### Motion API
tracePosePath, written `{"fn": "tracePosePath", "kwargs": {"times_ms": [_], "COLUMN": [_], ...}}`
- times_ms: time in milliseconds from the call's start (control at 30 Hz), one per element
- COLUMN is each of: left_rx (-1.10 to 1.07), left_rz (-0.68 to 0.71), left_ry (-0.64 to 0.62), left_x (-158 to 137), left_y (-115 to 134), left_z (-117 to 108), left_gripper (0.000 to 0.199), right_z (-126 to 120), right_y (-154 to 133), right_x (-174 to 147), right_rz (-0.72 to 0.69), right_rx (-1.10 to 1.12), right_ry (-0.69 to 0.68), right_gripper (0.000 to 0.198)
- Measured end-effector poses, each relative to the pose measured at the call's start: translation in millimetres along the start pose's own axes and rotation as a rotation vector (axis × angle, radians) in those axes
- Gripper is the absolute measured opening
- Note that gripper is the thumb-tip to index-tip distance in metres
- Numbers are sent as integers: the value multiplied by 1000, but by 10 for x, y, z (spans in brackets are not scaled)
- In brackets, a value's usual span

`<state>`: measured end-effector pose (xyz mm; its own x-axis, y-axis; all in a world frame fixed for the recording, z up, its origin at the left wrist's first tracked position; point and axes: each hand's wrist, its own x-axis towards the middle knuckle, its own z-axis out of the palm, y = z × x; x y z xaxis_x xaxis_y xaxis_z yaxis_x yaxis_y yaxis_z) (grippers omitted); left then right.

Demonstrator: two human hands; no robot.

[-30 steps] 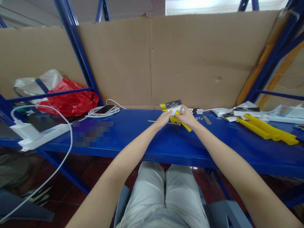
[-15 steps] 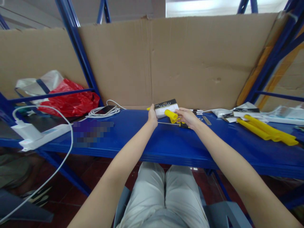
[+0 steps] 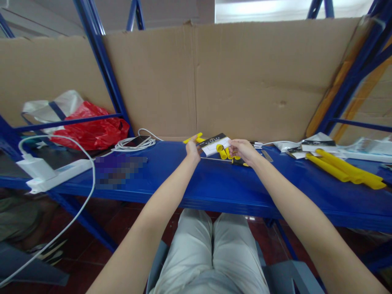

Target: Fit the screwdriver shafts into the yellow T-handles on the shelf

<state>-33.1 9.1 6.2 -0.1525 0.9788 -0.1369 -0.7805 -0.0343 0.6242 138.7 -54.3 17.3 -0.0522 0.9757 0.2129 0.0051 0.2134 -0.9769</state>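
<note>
A flat packet (image 3: 211, 147), white with a black printed band, is tilted between my hands above the blue table. My left hand (image 3: 192, 150) is closed on its left end. My right hand (image 3: 244, 151) pinches the packet's right edge between thumb and fingers. Short yellow tubes (image 3: 223, 154) sit just in front of the packet, close to my right fingertips. More yellow tube (image 3: 192, 138) shows behind my left fingers; whether that hand touches it I cannot tell. Below lies a screwdriver (image 3: 239, 162) with a black and yellow handle, its thin shaft pointing left.
Longer yellow tubes (image 3: 346, 167) lie at the right beside more packets (image 3: 318, 145). A small metal strip (image 3: 267, 156) is near my right wrist. At left are a phone (image 3: 137, 141), a coiled white cable (image 3: 122, 148), a power strip (image 3: 61, 175) and a red bag (image 3: 92, 126). Cardboard (image 3: 245, 81) stands behind.
My left hand has shifted slightly left and the packet has tilted flatter. My right fingers have gone from beside a yellow tube to the packet's edge. More yellow tube shows behind my left hand.
</note>
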Motion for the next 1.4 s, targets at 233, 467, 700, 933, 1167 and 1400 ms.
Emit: {"fn": "tracePosePath", "kwargs": {"times_ms": [233,467,700,933,1167,1400], "left_rx": [271,334,321,310,320,383], "left_rz": [123,163,164,230,167,92], "left_ry": [75,127,162,40,104,161], "left_x": [-17,-41,-9,132,200,128], "left_y": [-33,-19,-13,-60,27,48], "left_z": [11,27,30,-34,-96,-73], "left_gripper": [38,50,49,38,29,29], "right_z": [22,28,-21,-96,-157,-267], "right_y": [19,21,77,106,-14,-46], "right_x": [4,4,44,47,21,114], "right_rz": [-5,-46,-208,-109,-13,12], "right_rx": [29,-2,-65,31,132,164], "right_ry": [64,61,-7,-151,-98,369], "right_gripper": [36,41,51,42,24,18]}}
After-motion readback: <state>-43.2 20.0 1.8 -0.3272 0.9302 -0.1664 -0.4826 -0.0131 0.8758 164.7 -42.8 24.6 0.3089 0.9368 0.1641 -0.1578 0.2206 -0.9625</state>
